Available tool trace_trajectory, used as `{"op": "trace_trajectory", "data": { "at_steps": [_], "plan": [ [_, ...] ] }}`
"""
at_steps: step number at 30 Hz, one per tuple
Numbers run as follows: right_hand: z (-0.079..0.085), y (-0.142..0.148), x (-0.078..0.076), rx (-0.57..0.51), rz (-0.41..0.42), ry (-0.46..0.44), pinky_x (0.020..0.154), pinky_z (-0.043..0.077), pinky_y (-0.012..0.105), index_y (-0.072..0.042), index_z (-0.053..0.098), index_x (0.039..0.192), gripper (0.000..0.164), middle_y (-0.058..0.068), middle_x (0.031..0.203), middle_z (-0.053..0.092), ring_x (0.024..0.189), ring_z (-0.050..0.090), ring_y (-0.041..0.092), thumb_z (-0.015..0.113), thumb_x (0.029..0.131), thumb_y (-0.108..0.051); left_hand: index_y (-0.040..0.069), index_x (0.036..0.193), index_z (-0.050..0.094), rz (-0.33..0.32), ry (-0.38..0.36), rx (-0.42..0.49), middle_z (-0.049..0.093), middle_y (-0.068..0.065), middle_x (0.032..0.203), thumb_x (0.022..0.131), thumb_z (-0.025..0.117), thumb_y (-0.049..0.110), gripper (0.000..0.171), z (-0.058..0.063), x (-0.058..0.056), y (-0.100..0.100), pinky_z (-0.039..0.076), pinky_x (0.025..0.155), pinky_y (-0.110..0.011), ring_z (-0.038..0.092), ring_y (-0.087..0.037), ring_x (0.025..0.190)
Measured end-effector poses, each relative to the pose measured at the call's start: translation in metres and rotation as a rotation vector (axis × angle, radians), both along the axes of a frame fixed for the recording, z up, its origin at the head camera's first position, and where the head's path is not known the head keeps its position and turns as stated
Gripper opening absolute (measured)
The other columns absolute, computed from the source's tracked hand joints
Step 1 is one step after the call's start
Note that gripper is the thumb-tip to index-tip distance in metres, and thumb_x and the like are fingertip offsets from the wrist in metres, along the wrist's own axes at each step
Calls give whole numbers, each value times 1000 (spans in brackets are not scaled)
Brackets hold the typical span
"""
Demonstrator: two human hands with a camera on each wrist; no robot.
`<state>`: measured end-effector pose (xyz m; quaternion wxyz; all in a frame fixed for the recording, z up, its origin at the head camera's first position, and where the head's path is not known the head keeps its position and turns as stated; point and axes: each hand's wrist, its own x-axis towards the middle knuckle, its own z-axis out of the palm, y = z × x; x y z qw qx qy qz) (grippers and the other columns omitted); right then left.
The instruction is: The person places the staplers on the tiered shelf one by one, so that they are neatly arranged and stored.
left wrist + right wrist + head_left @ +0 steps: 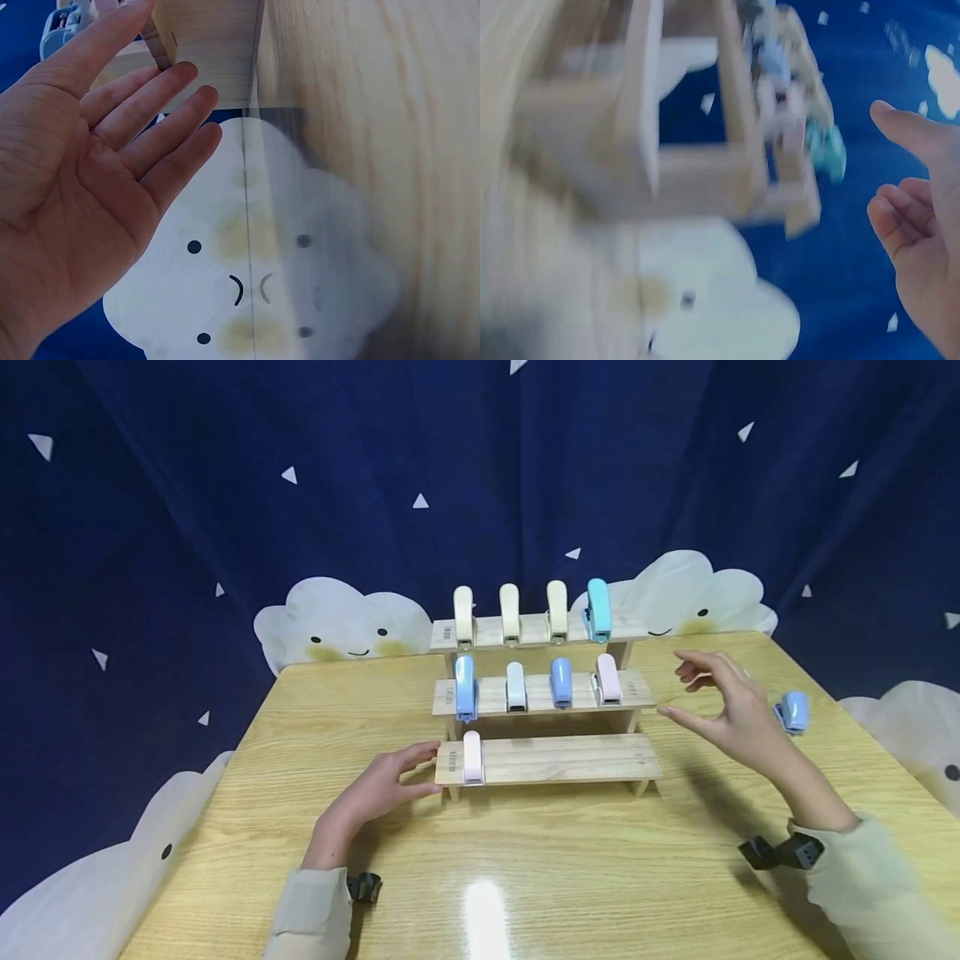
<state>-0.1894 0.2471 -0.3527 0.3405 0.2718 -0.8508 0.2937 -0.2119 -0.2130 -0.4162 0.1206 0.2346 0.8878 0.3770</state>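
A three-tier wooden rack point(570, 760) stands on the table, bearing small staplers. Three cream staplers point(510, 612) and a teal stapler point(598, 608) line the top tier. On the middle tier are a blue stapler point(465, 687), a pale blue one point(515, 687), another blue one point(561, 682) and a pink one point(607, 680). One pale pink stapler point(472, 757) sits at the bottom tier's left end. My left hand point(375, 787), fingers extended, is at that tier's left edge; contact is unclear. Right of the rack my right hand point(731, 706) hovers empty, thumb and fingers spread.
Another blue stapler point(792, 712) lies on the table point(337, 710) at the right, beyond my right hand. Behind the table hangs a dark blue curtain point(480, 460) with white triangles and clouds. The right wrist view is blurred.
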Motion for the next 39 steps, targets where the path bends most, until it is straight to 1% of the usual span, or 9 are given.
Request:
{"op": "trace_trajectory", "data": {
  "at_steps": [6, 12, 16, 19, 22, 26, 31, 34, 39],
  "plan": [
    [-15, 51, -2, -7, -114, -64, 85, 37, -5, 5, 49, 135, 85, -7, 104, 53, 93, 45, -18, 84, 58, 16, 13, 150, 39, 2, -8, 15, 46, -9, 152, 90, 71, 30, 70, 1, 1, 1, 38, 115, -51, 46, -31, 140],
    [-30, 99, -5, -18, -217, -136, 81, 34, -8, 7, 50, 133, 79, -6, 102, 51, 91, 43, -20, 86, 62, 10, 14, 151, 39, 3, -21, 25, 45, -9, 153, 90, 71, 30, 71, 0, 1, 0, 38, 115, -52, 45, -31, 140],
    [-41, 126, -8, -45, -258, -218, 79, 32, -9, 8, 50, 133, 75, -24, 101, 46, 89, 43, -18, 85, 66, 5, 14, 150, 39, 5, -20, 26, 45, -8, 153, 89, 72, 31, 71, -1, 1, 0, 38, 115, -52, 45, -31, 140],
    [-48, 143, -10, -55, -283, -271, 78, 31, -10, 10, 48, 133, 73, -25, 99, 44, 87, 41, -19, 83, 69, 3, 14, 151, 39, 1, -16, 26, 45, -8, 153, 89, 71, 31, 71, -1, 0, -1, 38, 115, -51, 45, -31, 140],
    [-52, 156, -12, -27, -329, -343, 72, 31, -6, 11, 46, 135, 73, -3, 103, 52, 84, 36, -22, 83, 74, -4, 13, 151, 39, -2, -17, 28, 45, -8, 153, 89, 71, 31, 72, -1, -1, -1, 38, 115, -51, 45, -31, 140],
    [-57, 170, -14, 23, -364, -439, 66, 32, 1, 13, 42, 137, 75, 25, 106, 50, 81, 31, -25, 82, 78, -13, 14, 151, 38, -2, -19, 27, 45, -8, 153, 89, 71, 32, 72, -2, -1, -1, 39, 115, -51, 45, -31, 140],
    [-67, 187, -19, 75, -383, -505, 61, 32, 3, 15, 41, 135, 75, 28, 106, 48, 78, 29, -24, 81, 80, -15, 15, 150, 40, 0, -7, 19, 46, -8, 152, 89, 72, 31, 71, -2, -1, 0, 39, 115, -50, 46, -30, 140],
    [-73, 195, -22, 111, -404, -536, 59, 31, 4, 16, 40, 134, 77, 28, 105, 48, 81, 40, -10, 82, 79, -17, 16, 150, 41, 5, -6, 17, 46, -8, 152, 89, 72, 30, 70, -2, -1, 0, 38, 115, -50, 46, -30, 139],
    [-81, 207, -29, 172, -417, -574, 57, 32, 7, 20, 37, 132, 81, 32, 104, 48, 87, 54, 36, 83, 77, -17, 16, 150, 40, 9, -19, 22, 46, -8, 152, 89, 72, 31, 70, -1, 0, 0, 38, 115, -50, 45, -30, 140]
  ]
}}
